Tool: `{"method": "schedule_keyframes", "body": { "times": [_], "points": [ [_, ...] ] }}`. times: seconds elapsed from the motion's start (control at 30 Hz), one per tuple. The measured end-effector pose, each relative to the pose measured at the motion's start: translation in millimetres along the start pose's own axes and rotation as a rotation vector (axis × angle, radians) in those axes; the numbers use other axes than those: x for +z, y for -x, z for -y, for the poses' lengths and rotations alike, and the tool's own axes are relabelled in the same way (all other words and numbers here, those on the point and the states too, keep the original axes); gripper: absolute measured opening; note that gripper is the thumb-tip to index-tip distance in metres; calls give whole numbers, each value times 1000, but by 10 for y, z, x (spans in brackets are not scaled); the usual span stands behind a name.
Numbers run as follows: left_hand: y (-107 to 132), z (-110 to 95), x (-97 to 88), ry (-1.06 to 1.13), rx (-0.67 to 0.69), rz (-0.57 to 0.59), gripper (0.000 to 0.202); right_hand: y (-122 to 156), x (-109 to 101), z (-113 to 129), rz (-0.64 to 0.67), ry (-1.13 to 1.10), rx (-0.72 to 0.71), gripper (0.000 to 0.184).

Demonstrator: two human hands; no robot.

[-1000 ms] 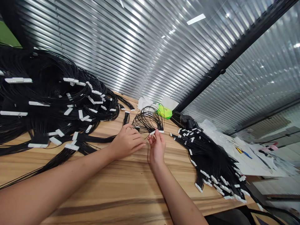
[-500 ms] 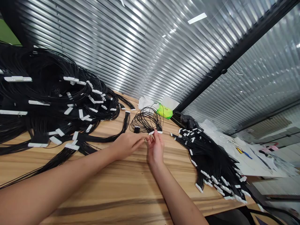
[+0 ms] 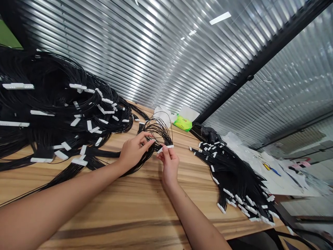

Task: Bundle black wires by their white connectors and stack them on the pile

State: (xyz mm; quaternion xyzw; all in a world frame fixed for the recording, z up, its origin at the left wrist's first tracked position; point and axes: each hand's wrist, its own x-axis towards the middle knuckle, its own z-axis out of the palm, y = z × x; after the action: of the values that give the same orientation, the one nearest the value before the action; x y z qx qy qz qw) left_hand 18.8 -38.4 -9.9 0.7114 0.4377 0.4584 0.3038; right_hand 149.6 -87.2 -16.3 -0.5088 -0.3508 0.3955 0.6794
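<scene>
My right hand is closed in a pinch on the white connector at the end of a looped black wire harness. The harness arches up over the wooden table between my hands. To the left, my left hand has its fingers closed around the black wires of the same loop. Both hands hover just above the table's middle.
A big tangled heap of black wire harnesses with white connectors fills the left. A flatter stack of harnesses lies at the right, near the table edge. A green packet and white papers lie behind. Slatted blinds stand at the back.
My left hand has gone from flat on the table to reaching up and gripping the wire loop. The loop and my right hand have shifted slightly left.
</scene>
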Motion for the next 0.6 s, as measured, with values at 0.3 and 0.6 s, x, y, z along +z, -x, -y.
{"method": "schedule_keyframes", "body": {
  "times": [0.3, 0.6],
  "points": [
    [66, -26, -14, -143, 581, 57, 22, -27, -9, -28, 49, 47, -1, 36],
    [235, -62, 98, -265, 1153, 369, 21, -54, 10, -151, -19, -218, 188, 33]
  ]
}}
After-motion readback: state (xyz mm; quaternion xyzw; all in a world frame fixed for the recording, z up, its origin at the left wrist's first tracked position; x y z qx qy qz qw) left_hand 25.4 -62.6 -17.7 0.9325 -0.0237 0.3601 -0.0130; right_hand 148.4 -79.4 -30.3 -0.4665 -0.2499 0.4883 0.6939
